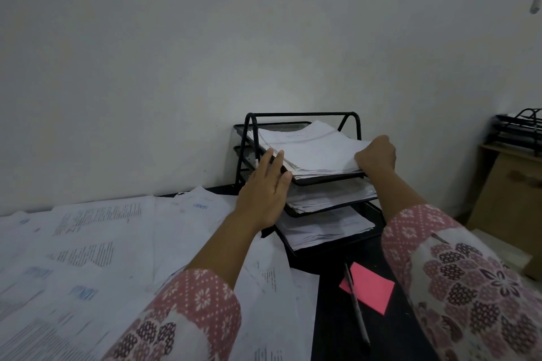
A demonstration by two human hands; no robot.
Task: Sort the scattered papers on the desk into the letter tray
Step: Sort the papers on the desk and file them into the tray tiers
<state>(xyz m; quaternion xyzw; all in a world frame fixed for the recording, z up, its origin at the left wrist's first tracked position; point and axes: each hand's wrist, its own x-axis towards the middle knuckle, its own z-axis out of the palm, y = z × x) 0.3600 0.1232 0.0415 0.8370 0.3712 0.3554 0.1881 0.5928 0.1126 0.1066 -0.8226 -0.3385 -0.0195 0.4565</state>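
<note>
A black three-tier mesh letter tray (299, 116) stands against the wall on the dark desk. A stack of white papers (311, 152) lies in its top tier, and more papers fill the middle tier (328, 196) and bottom tier (322, 228). My left hand (265, 187) is flat with fingers apart, touching the left front corner of the top tier. My right hand (377, 154) is closed on the right front edge of the top stack. Many printed sheets (96, 246) lie scattered over the left of the desk.
A pink sticky-note pad (371, 287) and a pen (356, 302) lie on the dark desk (331, 316) in front of the tray. At the far right stand a wooden cabinet (510, 193) and another black tray (520, 129) on top of it.
</note>
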